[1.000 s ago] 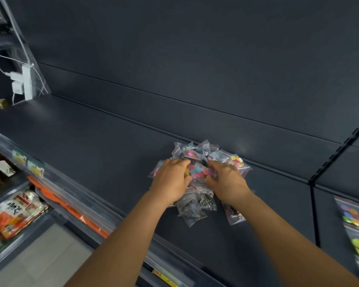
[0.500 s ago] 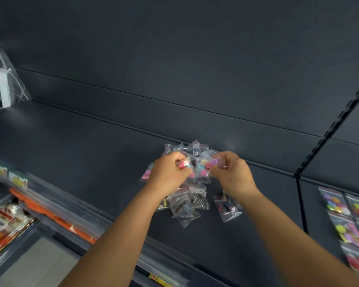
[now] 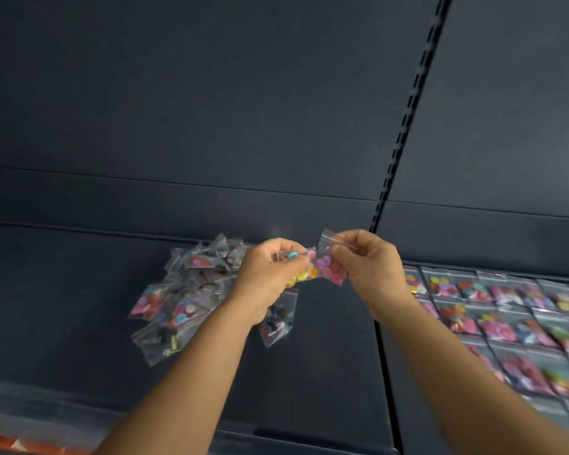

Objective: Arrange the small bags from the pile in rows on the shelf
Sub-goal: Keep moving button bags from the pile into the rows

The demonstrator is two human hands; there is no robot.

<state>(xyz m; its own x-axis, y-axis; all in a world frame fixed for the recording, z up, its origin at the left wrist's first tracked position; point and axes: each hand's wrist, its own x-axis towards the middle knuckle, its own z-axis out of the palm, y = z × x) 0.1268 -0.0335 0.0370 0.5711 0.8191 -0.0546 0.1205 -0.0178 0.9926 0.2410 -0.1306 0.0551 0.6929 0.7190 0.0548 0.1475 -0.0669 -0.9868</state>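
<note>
Head view: your left hand (image 3: 270, 277) pinches several bags (image 3: 301, 275), right hand (image 3: 368, 267) pinches a pink bag (image 3: 329, 269); slippery plastic could drop toward the pile (image 3: 184, 290) at nine o'clock.

- left hand (image 3: 270, 277) bare, no glove, ring or watch
- right hand (image 3: 370, 264) bare too
- both forearms uncovered, no sleeves in view

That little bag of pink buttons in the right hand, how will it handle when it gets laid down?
The bag of pink buttons probably flops: it hangs from the right hand, pinched at its top edge. Likely light. Its clear film looks slick, so it may slide on the shelf.
</note>
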